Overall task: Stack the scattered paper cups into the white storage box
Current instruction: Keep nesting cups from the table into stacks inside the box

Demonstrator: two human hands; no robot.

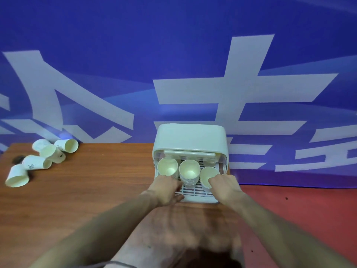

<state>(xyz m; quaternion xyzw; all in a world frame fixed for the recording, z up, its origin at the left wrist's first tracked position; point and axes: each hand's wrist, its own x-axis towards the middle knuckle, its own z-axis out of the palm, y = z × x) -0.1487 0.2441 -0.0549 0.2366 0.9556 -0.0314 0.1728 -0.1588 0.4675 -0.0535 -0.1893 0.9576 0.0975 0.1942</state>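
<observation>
Where the wooden table (81,190) meets its far left corner, five loose paper cups (41,161) lying tipped on their sides in a cluster, some touching. On one of them, a small dark printed mark (31,166), too small to read. Further right, at the table's far edge, the white storage box (190,138), rounded on top, open at the front, with a slatted white tray (195,190) pulled out toward the viewer. On the tray, three stacks of cups (189,171) upright in a row, mouths up. At the tray's near left corner, the left hand (167,187), fingers fairly straight and resting on the slats, nothing gripped. At the right, the right hand (225,187), fingers curled over the rim of the rightmost stack (206,176), holding it. Behind everything, a blue banner (116,45) bearing large white characters (237,89), only partly in frame and not legible as words. Right of the table, red floor (299,209).
</observation>
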